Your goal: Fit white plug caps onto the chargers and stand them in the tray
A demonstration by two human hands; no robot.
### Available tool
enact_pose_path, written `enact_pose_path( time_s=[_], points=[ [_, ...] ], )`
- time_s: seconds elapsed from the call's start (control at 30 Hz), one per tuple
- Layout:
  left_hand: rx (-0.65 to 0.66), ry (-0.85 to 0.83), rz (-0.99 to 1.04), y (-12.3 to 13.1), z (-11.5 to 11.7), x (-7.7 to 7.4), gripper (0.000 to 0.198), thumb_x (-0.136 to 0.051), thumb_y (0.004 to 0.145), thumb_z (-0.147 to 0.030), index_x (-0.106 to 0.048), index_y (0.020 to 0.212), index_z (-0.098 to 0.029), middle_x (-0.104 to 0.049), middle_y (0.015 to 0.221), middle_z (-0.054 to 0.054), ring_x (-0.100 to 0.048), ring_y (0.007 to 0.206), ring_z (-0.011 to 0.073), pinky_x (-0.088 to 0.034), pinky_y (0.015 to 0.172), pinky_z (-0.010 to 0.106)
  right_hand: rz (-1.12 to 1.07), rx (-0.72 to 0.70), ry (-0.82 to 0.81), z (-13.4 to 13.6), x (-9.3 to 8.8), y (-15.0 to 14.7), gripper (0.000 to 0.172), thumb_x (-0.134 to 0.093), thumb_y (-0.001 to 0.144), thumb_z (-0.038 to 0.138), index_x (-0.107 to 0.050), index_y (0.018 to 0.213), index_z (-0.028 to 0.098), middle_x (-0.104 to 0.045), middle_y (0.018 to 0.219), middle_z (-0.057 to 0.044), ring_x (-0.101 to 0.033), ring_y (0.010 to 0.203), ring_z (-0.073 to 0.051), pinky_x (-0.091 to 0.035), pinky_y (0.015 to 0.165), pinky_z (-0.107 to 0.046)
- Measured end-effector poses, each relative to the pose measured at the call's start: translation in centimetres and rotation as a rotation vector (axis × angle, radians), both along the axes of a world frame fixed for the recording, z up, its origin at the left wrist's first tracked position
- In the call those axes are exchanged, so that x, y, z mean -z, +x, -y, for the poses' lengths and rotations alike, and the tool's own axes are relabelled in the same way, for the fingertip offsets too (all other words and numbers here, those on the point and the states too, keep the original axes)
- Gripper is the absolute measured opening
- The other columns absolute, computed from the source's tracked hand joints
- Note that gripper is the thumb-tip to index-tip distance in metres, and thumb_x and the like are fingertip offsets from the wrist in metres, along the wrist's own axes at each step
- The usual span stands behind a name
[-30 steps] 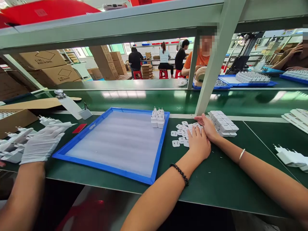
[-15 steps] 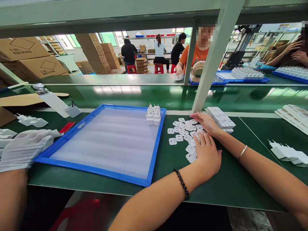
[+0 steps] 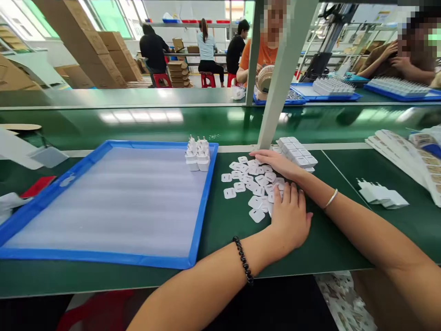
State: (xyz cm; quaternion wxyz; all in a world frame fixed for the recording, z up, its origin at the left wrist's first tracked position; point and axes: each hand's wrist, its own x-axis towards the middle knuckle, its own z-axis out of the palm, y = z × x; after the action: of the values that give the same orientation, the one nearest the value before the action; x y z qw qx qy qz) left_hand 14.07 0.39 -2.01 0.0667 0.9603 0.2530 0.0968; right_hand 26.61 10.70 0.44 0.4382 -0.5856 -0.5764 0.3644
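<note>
l hand (image 3: 290,219) on wht pcs (image 3: 262,180), r hand (image 3: 280,165) alongside.

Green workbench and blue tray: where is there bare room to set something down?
The blue tray, left of its white plugs; the green workbench between left hand and right forearm. Crowded: around the right hand, between loose white pieces and stacked white blocks.

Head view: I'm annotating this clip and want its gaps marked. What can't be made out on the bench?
Head view: dark marks on the loose white pieces, too small to read.
Head view: whatever lies under the left hand, hidden by it.
Head view: near side of the white stack, partly hidden by the right hand.
Head view: white item, cut off by the left edge.
</note>
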Motion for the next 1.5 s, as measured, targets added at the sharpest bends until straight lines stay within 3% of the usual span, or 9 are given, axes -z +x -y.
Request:
enact_pose_path(
  time_s=[0.13,0.3,0.5,0.6,0.7,1.03,1.3,1.4,1.5],
  points=[
    [0.128,0.057,0.007,0.1,-0.3,-0.1,0.054,-0.03,0.106,-0.033,-0.05,0.15,-0.009,-0.047,0.16,0.017,-0.039,0.153,0.0317,-0.029,0.128,0.055,0.081,0.005,0.083,2.6,-0.6,0.6,0.029,-0.068,0.088,0.041,-0.079,0.11,0.024,-0.075,0.125,-0.005,-0.066,0.12,-0.025,-0.048,0.111,-0.045],
    [0.271,0.059,0.035,0.2,-0.1,-0.4,0.058,-0.037,0.105,-0.043,-0.052,0.147,-0.006,-0.051,0.156,0.021,-0.044,0.15,0.0334,-0.031,0.127,0.052,0.118,0.054,0.177,6.2,-0.8,1.8,0.023,-0.066,0.089,0.041,-0.078,0.099,0.024,-0.076,0.118,-0.006,-0.067,0.12,-0.026,-0.051,0.107,-0.043],
    [0.438,0.076,0.075,-0.1,0.3,-0.8,0.054,-0.043,0.104,-0.042,-0.052,0.145,-0.009,-0.056,0.152,0.017,-0.05,0.145,0.0284,-0.034,0.126,0.043,0.174,0.131,0.234,5.8,0.0,3.0,0.02,-0.062,0.09,0.037,-0.076,0.094,0.022,-0.079,0.103,-0.006,-0.072,0.097,-0.024,-0.057,0.092,-0.041],
    [0.247,0.03,0.086,-0.1,0.2,-0.7,0.064,-0.04,0.103,-0.055,-0.053,0.145,-0.009,-0.055,0.152,0.02,-0.047,0.147,0.035,-0.031,0.127,0.055,0.238,0.135,0.268,5.5,0.3,2.9,0.017,-0.064,0.089,0.034,-0.077,0.088,0.022,-0.079,0.096,-0.006,-0.071,0.092,-0.025,-0.056,0.09,-0.042],
    [0.014,-0.02,0.017,0.2,0.0,-0.5,0.071,-0.04,0.102,-0.058,-0.047,0.152,-0.008,-0.044,0.16,0.023,-0.039,0.152,0.0421,-0.03,0.125,0.064,0.288,0.122,0.29,5.7,0.2,2.7,0.018,-0.062,0.089,0.033,-0.077,0.088,0.023,-0.079,0.096,-0.006,-0.071,0.093,-0.024,-0.056,0.09,-0.04],
    [-0.197,-0.077,-0.069,0.1,-1.0,-1.4,0.079,-0.034,0.103,-0.06,-0.033,0.16,-0.005,-0.027,0.167,0.024,-0.021,0.158,0.0436,-0.018,0.129,0.065,0.381,0.082,0.278,6.7,-1.1,2.7,0.023,-0.056,0.094,0.031,-0.075,0.094,0.019,-0.08,0.088,-0.006,-0.073,0.085,-0.022,-0.056,0.074,-0.034],
    [-0.389,-0.077,-0.049,-0.1,-5.0,-1.9,0.067,-0.033,0.106,-0.048,-0.028,0.163,-0.013,-0.013,0.172,0.019,-0.009,0.16,0.0432,-0.011,0.127,0.071,0.459,0.06,0.278,6.6,-1.1,2.9,0.021,-0.056,0.094,0.027,-0.075,0.093,0.018,-0.079,0.085,-0.006,-0.071,0.079,-0.021,-0.051,0.07,-0.033],
    [-0.366,-0.082,-0.032,-0.1,-5.1,-1.7,0.066,-0.033,0.106,-0.05,-0.03,0.162,-0.016,-0.01,0.173,0.017,-0.006,0.161,0.0435,-0.009,0.126,0.073,0.478,0.057,0.277,6.6,-1.2,3.1,0.022,-0.054,0.095,0.026,-0.075,0.093,0.019,-0.079,0.088,-0.006,-0.071,0.081,-0.021,-0.052,0.072,-0.032],
    [-0.18,-0.092,-0.054,0.0,-3.7,-1.5,0.073,-0.032,0.104,-0.057,-0.031,0.161,-0.011,-0.016,0.172,0.019,-0.008,0.161,0.0419,-0.01,0.127,0.072,0.485,0.063,0.273,6.6,-1.2,3.2,0.022,-0.054,0.094,0.025,-0.074,0.092,0.018,-0.08,0.09,-0.007,-0.072,0.082,-0.021,-0.053,0.074,-0.033]
  ],
)
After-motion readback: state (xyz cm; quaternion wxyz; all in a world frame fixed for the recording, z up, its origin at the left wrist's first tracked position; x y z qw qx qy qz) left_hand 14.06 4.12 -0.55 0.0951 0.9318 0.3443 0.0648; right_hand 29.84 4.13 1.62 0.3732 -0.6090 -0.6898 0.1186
